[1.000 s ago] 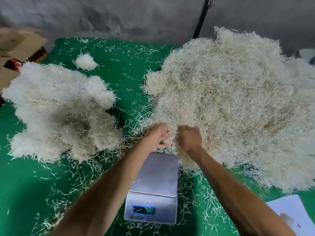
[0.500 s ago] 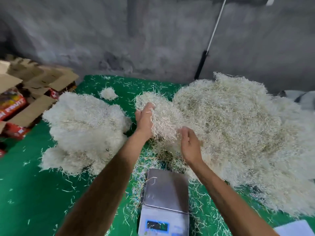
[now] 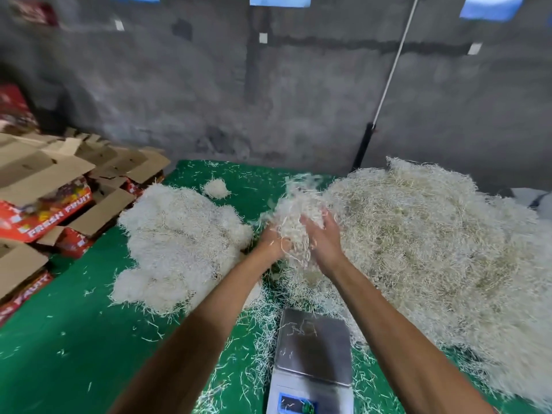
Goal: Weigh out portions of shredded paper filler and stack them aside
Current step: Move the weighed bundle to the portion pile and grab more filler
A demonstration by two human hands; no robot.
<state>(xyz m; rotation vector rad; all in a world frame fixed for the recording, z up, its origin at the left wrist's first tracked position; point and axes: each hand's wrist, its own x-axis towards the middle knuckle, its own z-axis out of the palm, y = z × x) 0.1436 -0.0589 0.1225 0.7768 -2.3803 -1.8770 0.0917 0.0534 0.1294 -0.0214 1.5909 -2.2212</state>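
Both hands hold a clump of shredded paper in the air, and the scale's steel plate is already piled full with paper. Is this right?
Not quite. The head view shows the left hand and right hand holding the clump up, but the scale's plate carries only a few stray strands, not a pile.

Paper clump between both hands

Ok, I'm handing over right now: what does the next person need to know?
Left hand and right hand together hold a clump of shredded paper, lifted above the table.
Scale platform holds only stray shreds; this portion is unweighed.
Bulk pile on the right, weighed portions pile on the left.
Left: set the clump on the scale, adjust, stack it left, repeat.
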